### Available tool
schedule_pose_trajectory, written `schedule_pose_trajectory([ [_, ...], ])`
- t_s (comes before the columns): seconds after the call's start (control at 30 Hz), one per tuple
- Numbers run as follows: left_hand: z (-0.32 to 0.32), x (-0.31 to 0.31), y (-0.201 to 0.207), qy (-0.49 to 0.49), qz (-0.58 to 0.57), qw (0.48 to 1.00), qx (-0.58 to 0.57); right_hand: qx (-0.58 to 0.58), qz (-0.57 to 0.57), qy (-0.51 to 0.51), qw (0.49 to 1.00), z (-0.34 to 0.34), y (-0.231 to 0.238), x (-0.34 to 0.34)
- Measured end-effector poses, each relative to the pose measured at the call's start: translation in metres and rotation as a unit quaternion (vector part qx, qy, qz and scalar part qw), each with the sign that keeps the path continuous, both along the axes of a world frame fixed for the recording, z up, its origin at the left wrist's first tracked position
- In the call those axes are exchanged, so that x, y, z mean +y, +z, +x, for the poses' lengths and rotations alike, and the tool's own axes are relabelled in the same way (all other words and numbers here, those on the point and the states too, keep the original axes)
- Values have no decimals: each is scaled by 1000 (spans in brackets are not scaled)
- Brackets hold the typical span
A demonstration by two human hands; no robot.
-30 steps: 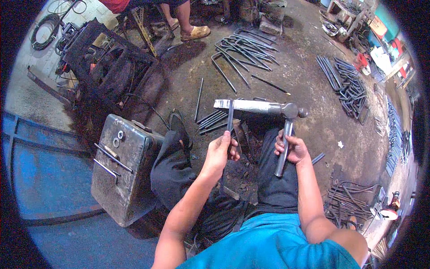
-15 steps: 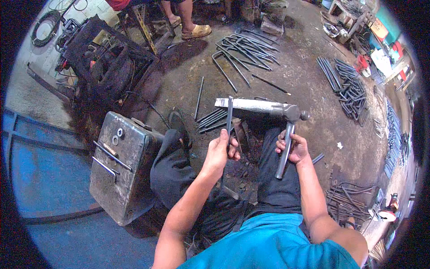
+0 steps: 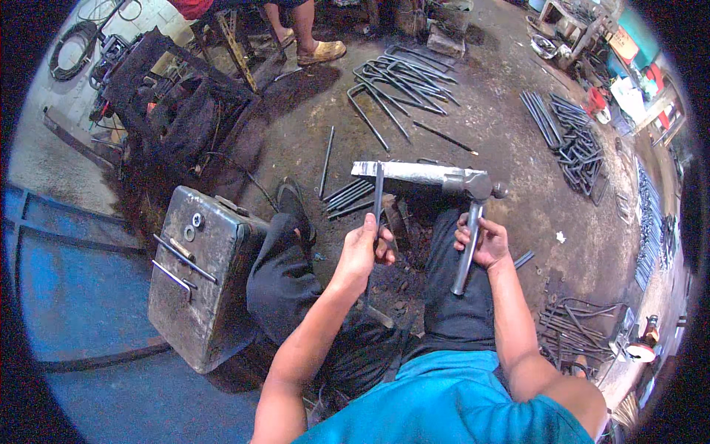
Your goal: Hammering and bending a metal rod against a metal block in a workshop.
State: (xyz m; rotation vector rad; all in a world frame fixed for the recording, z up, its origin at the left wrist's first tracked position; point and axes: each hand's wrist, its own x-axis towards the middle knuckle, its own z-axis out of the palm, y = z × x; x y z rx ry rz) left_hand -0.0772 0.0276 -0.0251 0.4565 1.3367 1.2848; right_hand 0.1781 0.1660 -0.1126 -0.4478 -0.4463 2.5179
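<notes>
My left hand (image 3: 361, 248) is closed around a dark metal rod (image 3: 379, 194), which stands upright across the left end of a bright-topped metal bar (image 3: 414, 172), like a narrow anvil. Whether the rod touches the bar is hard to tell. My right hand (image 3: 488, 243) grips the handle of a ball-peen hammer (image 3: 478, 186). The hammer's head is level with the bar's right end, its round peen pointing right and its handle slanting down toward my thigh. Several straight rods (image 3: 350, 198) lie on the floor just beyond my left hand.
A metal box (image 3: 194, 277) at my left carries a nut, a washer and short rods. Bent rods (image 3: 403, 78) are heaped on the floor ahead, with another pile (image 3: 580, 148) farther right. Rusty rods (image 3: 573, 325) lie at near right. A person's shoe (image 3: 322, 53) shows at the back.
</notes>
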Motion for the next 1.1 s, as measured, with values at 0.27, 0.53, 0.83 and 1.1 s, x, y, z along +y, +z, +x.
schedule_pose_trajectory([
  [0.27, -2, 0, -5, -26, -12, 999, -18, -7, 14, 2, 1000, -3, -2, -1],
  [0.53, 6, 15, -4, -57, -59, 995, -50, 48, 16, -31, 998, -11, 14, 1],
  [0.83, 31, 49, -60, -118, -126, 984, 44, -13, -6, -107, 994, -19, 51, 21],
  [1.1, 41, 67, -80, -95, -111, 989, 21, 18, 105, -115, 988, -28, 108, 38],
])
